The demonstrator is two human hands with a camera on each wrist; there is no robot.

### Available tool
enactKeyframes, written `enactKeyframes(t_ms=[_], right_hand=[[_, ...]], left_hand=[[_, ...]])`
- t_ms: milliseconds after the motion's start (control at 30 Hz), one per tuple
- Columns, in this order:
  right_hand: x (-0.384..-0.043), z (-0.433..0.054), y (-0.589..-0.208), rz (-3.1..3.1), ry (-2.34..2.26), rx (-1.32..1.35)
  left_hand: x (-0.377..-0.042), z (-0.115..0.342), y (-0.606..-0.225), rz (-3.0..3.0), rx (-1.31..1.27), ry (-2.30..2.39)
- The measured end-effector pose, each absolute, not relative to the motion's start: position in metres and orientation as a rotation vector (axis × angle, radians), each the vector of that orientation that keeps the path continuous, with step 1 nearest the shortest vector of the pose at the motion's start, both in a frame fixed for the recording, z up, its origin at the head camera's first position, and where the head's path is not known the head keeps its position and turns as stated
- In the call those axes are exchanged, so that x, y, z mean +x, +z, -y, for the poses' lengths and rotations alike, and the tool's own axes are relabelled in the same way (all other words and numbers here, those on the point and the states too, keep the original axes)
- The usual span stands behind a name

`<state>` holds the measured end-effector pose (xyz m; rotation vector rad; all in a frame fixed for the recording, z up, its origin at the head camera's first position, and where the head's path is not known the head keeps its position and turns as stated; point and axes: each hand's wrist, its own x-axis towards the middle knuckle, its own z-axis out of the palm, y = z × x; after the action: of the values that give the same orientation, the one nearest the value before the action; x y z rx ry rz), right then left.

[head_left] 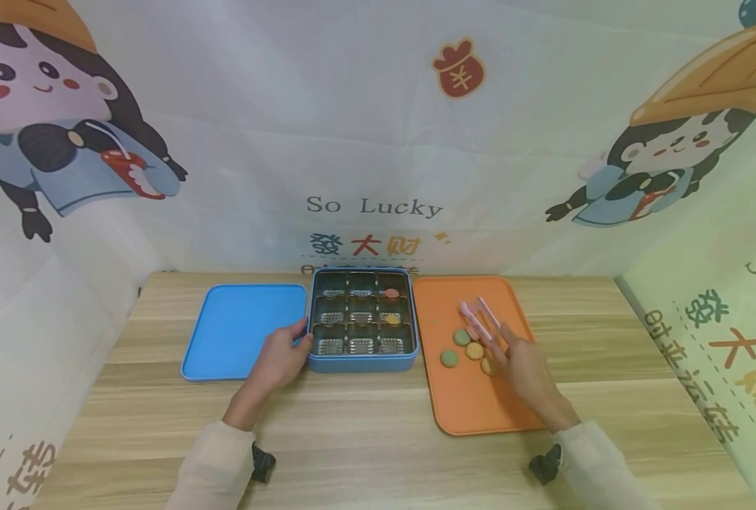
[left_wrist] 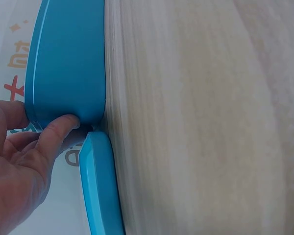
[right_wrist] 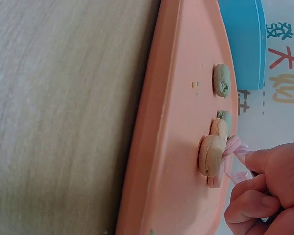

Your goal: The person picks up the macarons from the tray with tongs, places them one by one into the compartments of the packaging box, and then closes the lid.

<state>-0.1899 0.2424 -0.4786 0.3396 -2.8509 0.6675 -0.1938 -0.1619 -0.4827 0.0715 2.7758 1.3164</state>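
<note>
My left hand [head_left: 282, 358] rests against the left side of a blue box [head_left: 361, 363], its fingers touching the wall by the front corner. The box's dark insert has several compartments; a pink macaron [head_left: 392, 293] and a yellow macaron [head_left: 393, 319] sit in the right column. Over the orange tray [head_left: 473, 411], my right hand [head_left: 524, 365] grips pale pink tongs [head_left: 489, 312] with arms spread apart. Pink macarons [right_wrist: 232, 145] are close to the tongs; whether one is pinched cannot be told. Beside them lie green macarons [head_left: 449, 358] and yellowish ones [head_left: 474, 350].
A blue lid [head_left: 244, 329] lies left of the box, inner side up, close against it. The orange tray stands close to the box's right side. Crumbs [right_wrist: 193, 85] dot the tray. A printed cloth [head_left: 378, 142] hangs behind the wooden table [head_left: 352, 439].
</note>
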Motion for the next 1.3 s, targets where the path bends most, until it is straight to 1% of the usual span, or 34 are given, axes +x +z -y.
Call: enactKeyframes(t_ms=[833,1300], right_hand=[[-0.191,-0.240,-0.478,2.872,0.612,0.349],[-0.179,-0.228,-0.465,2.860,0.592,0.431]], left_hand=[[-0.193,0.161,-0.481,-2.782,0.074,1.322],[-0.193,0.161,-0.481,-2.763,0.068,1.337]])
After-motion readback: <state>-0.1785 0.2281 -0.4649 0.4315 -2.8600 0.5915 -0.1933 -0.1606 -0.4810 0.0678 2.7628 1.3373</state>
